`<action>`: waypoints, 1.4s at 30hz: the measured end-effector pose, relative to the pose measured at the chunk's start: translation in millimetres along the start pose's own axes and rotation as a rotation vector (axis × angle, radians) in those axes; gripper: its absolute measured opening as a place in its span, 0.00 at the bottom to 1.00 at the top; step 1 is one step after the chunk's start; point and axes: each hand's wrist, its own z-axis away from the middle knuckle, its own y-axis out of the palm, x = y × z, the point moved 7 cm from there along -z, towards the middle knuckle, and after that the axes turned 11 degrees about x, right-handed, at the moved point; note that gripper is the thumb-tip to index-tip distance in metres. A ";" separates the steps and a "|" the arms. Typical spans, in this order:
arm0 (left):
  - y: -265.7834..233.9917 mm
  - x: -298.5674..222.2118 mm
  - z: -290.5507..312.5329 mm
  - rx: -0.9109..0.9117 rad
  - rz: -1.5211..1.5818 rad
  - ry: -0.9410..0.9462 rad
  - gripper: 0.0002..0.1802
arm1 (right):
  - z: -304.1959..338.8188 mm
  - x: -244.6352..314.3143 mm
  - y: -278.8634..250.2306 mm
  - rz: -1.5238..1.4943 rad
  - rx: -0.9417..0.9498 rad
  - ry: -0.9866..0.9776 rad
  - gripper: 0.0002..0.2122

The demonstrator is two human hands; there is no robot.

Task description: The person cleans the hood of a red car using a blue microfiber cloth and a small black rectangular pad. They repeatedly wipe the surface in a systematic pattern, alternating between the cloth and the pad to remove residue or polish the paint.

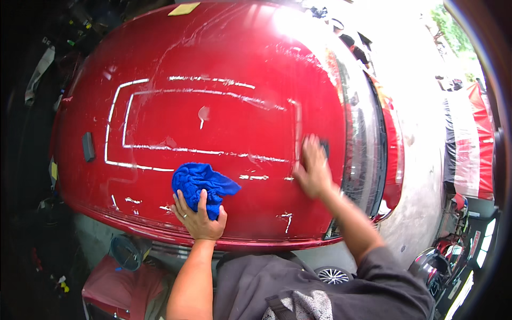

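A wide red car panel (pixel 250 125) lies before me, its glossy surface marked with white reflected lines and pale smears. Near its close edge, my left hand (pixel 201 216) presses on a crumpled blue cloth (pixel 200 184), thumb and fingers spread around the cloth's near side. Farther right, my right hand (pixel 316 168) is slightly blurred and lies on the panel close to the glass. Under its fingers a small dark pad (pixel 325 148) shows in part; the palm hides the rest.
A grey block (pixel 88 146) rests on the panel's left side, and a yellow pad (pixel 184 9) at its far edge. Glass (pixel 362 154) borders the panel's right. Below stand a blue round container (pixel 126 252), a maroon-covered item (pixel 122 280) and a wheel (pixel 333 275).
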 end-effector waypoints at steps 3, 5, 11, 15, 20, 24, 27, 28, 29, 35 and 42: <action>1.6 0.2 1.5 0.009 0.009 0.037 0.48 | -165.2 -93.2 -53.1 -0.075 -0.125 0.122 0.45; 6.4 -0.4 2.9 0.006 0.012 0.051 0.48 | -243.0 -147.1 -96.4 -0.257 -0.173 0.154 0.44; 6.0 1.5 -5.0 0.000 -0.010 0.036 0.46 | -197.0 -122.0 -51.0 -0.129 -0.159 0.138 0.46; 0.6 6.7 -0.9 -0.013 -0.040 -0.013 0.48 | 32.4 45.8 42.8 -0.022 0.009 -0.003 0.50; 9.5 -1.0 -6.1 0.002 0.019 -0.017 0.48 | 132.0 76.3 72.7 -0.026 0.127 -0.045 0.48; 1.8 0.0 0.4 0.003 -0.015 -0.004 0.48 | -68.6 22.7 -14.7 0.054 -0.081 -0.031 0.44; 4.3 -5.8 -3.4 -0.018 0.002 0.046 0.47 | -214.2 -43.2 -70.4 0.019 -0.175 0.081 0.47; 5.5 -7.6 -2.2 -0.023 0.003 0.063 0.47 | -243.2 -58.1 -86.2 0.027 -0.204 0.118 0.48; 7.4 -9.4 -5.7 -0.036 0.004 0.076 0.47 | -261.7 -74.8 -98.6 0.038 -0.234 0.163 0.49; 2.1 3.8 0.1 -0.029 -0.043 0.027 0.47 | -170.8 7.2 -37.5 -0.011 -0.290 0.059 0.45; 5.8 -1.6 -2.0 -0.054 -0.027 0.020 0.49 | 146.8 149.3 87.8 -0.084 -0.039 0.026 0.45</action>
